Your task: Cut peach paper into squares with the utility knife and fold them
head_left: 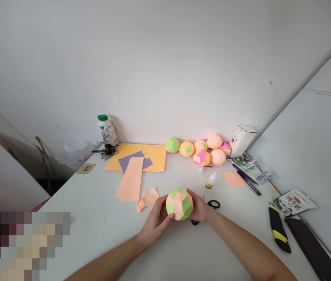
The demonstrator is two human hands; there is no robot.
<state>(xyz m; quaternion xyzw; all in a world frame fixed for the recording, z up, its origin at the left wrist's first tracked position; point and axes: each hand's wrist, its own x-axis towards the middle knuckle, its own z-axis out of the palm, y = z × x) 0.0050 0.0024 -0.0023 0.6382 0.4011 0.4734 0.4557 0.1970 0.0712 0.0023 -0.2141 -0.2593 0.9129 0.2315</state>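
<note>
Between my two hands is a folded-paper ball (179, 204) with green and peach facets. My left hand (155, 222) grips its left side, the thumb on the lower front. My right hand (199, 207) holds the right side, its fingers partly hidden behind the ball. Black-handled scissors (213, 204) lie partly under my right hand. Left of the ball are a small folded peach paper piece (141, 205) and a creased peach paper piece (151, 197). A small glue bottle (210, 181) stands beyond my right hand, its white cap (201, 170) lying off it.
Several finished paper balls (202, 157) sit against the wall. Peach strips (133, 179) overlap purple paper (126, 162) and a yellow sheet (159, 158). At left are a bottle (108, 130) and keys (108, 150); at right, pens (250, 183), a utility knife (279, 228) and a phone-like dark object (312, 246).
</note>
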